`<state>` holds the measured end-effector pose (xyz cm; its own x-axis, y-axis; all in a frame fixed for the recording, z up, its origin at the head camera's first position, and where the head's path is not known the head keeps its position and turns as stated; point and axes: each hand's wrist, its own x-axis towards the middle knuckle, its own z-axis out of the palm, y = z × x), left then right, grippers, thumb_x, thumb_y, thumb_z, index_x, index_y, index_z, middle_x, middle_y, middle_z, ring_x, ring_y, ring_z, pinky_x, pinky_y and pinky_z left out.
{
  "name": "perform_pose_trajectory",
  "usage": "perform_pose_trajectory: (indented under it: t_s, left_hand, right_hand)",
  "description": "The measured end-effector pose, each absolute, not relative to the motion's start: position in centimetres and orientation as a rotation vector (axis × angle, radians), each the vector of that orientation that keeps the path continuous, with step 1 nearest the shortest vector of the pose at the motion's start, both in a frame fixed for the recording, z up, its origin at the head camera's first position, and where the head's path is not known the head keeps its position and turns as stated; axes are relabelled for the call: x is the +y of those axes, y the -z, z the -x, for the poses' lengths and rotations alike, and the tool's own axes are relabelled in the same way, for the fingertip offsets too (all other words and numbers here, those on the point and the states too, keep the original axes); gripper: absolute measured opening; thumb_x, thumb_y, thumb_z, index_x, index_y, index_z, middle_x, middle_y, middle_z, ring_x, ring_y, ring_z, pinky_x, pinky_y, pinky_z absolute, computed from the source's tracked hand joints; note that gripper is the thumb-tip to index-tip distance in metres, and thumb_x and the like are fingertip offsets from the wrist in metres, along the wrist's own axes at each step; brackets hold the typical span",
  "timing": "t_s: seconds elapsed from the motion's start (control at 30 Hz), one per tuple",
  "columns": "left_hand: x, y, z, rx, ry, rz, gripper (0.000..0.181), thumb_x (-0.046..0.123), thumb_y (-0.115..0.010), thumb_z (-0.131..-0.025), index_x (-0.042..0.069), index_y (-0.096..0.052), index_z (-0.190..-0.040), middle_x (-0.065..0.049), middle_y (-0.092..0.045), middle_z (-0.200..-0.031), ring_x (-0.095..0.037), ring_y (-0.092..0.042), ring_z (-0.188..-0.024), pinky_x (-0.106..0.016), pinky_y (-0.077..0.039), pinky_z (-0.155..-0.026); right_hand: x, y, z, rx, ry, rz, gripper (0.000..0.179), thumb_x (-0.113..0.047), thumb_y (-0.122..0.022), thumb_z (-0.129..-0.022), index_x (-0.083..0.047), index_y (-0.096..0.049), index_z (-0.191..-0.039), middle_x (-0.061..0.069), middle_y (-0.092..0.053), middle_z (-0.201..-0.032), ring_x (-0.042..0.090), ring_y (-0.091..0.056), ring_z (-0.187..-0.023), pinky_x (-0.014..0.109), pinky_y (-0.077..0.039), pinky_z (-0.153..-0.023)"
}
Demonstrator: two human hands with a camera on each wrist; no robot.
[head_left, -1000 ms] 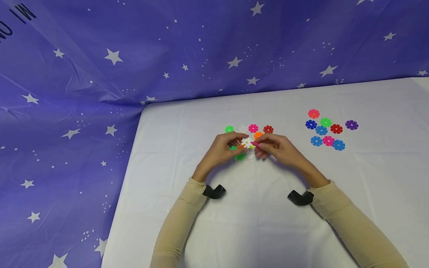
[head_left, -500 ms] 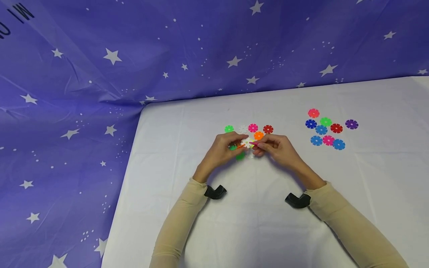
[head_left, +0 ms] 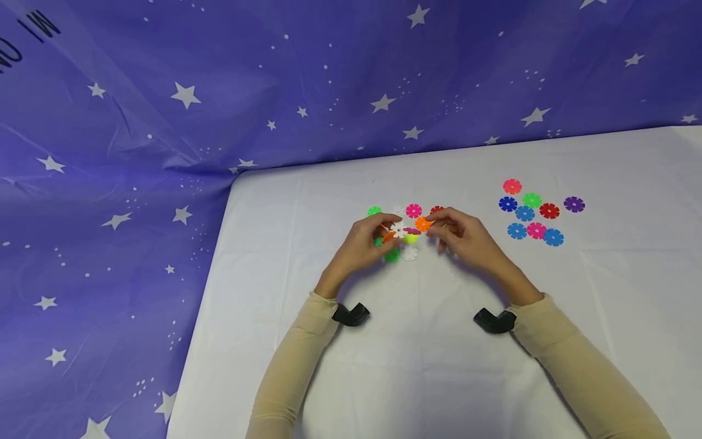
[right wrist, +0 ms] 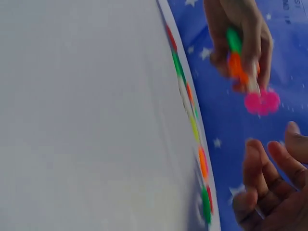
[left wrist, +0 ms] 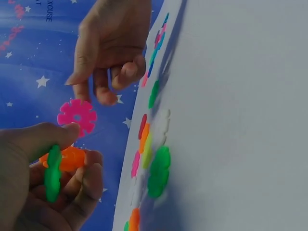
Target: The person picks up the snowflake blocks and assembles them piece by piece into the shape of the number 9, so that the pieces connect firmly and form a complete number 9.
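Observation:
My left hand (head_left: 362,242) pinches a small chain of notched plastic discs above the table. In the left wrist view the chain shows a green disc (left wrist: 53,175), an orange disc (left wrist: 73,158) and a pink disc (left wrist: 85,118) at its far end. A white disc (head_left: 396,231) joins the orange one to the pink one, which stands at an angle to it. Just right of the chain is my right hand (head_left: 466,239), its fingers loosely bent and apart from the pink disc, holding nothing. My left fingers hide part of the chain.
Loose discs lie under and behind my hands, among them a pink disc (head_left: 414,210), an orange disc (head_left: 422,224) and a white disc (head_left: 409,253). Farther right lies a second group, with a purple disc (head_left: 574,204) at its edge. A starry curtain (head_left: 329,79) hangs behind the table (head_left: 384,366).
My right hand has let go of the pink disc and drawn away to the right. The pink disc now stays attached to the white one in my left hand.

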<state>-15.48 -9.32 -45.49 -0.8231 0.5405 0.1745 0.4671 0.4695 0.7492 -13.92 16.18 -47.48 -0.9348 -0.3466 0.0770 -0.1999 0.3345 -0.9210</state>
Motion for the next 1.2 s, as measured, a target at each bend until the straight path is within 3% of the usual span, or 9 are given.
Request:
perform_pose_trajectory:
  t_s: [0.23, 0.4, 0.57, 0.73, 0.9, 1.03, 1.2]
  left_hand:
    - [-9.7, 45.5, 15.9, 2.603, -1.298, -0.974, 0.036, 0.015, -0.072, -0.089, 0.003, -0.066, -0.122, -0.007, -0.062, -0.097, -0.017, -0.048, -0.078, -0.023, -0.041, -0.07]
    - [-9.7, 45.7, 15.9, 2.572, -1.29, -0.992, 0.033, 0.014, -0.071, -0.089, 0.002, -0.065, -0.12, -0.006, -0.062, -0.11, -0.015, -0.046, -0.079, -0.022, -0.04, -0.072]
    - [-9.8, 45.8, 15.9, 2.543, -1.306, -1.029, 0.035, 0.013, -0.068, -0.09, 0.005, -0.063, -0.125, -0.007, -0.062, -0.109, -0.015, -0.047, -0.081, -0.023, -0.041, -0.072]
    - [-9.8, 46.0, 15.8, 2.531, -1.317, -1.052, 0.027, 0.011, -0.067, -0.09, 0.009, -0.068, -0.118, -0.008, -0.062, -0.111, -0.014, -0.048, -0.079, -0.022, -0.041, -0.07]
    - [-9.8, 46.1, 15.7, 2.543, -1.316, -1.035, 0.025, 0.01, -0.068, -0.089, 0.008, -0.068, -0.115, -0.007, -0.062, -0.112, -0.014, -0.047, -0.079, -0.021, -0.039, -0.069]
    - [-9.7, 46.1, 15.7, 2.542, -1.33, -1.027, 0.024, 0.012, -0.069, -0.089, 0.008, -0.069, -0.113, -0.006, -0.062, -0.11, -0.014, -0.047, -0.079, -0.022, -0.039, -0.069]
    - [-9.6, 46.1, 15.7, 2.551, -1.341, -1.037, 0.021, 0.013, -0.07, -0.089, 0.01, -0.07, -0.111, -0.004, -0.063, -0.106, -0.014, -0.047, -0.077, -0.022, -0.039, -0.069]
  right_hand:
    - [18.9, 47.1, 14.8, 2.782, 1.262, 0.549, 0.03, -0.011, -0.075, -0.086, -0.005, -0.066, -0.114, 0.006, -0.057, -0.086, 0.019, -0.047, -0.075, 0.019, -0.04, -0.064]
    - [19.4, 47.4, 15.0, 2.749, 1.048, 0.526, 0.039, -0.011, -0.077, -0.084, -0.002, -0.062, -0.119, 0.009, -0.055, -0.092, 0.021, -0.047, -0.081, 0.028, -0.042, -0.07]
    - [19.0, 47.7, 15.0, 2.739, 0.918, 0.501, 0.035, -0.013, -0.076, -0.085, -0.001, -0.062, -0.115, 0.011, -0.053, -0.095, 0.024, -0.048, -0.087, 0.038, -0.045, -0.076]
    - [18.7, 47.6, 14.9, 2.755, 0.892, 0.499, 0.032, -0.016, -0.076, -0.084, -0.001, -0.063, -0.109, 0.013, -0.056, -0.1, 0.027, -0.053, -0.092, 0.044, -0.049, -0.083]
    - [18.5, 47.5, 14.8, 2.788, 1.021, 0.499, 0.034, -0.018, -0.078, -0.083, -0.003, -0.062, -0.109, 0.01, -0.062, -0.092, 0.022, -0.054, -0.079, 0.032, -0.049, -0.071]
    - [17.9, 47.2, 14.5, 2.634, 1.413, 0.519, 0.033, -0.008, -0.076, -0.084, 0.0, -0.062, -0.113, 0.009, -0.06, -0.086, 0.016, -0.05, -0.07, 0.02, -0.043, -0.06]
    - [16.5, 46.6, 14.0, 2.265, 1.78, 0.518, 0.035, -0.004, -0.071, -0.088, 0.005, -0.058, -0.12, 0.009, -0.059, -0.086, 0.016, -0.053, -0.065, 0.023, -0.047, -0.057]
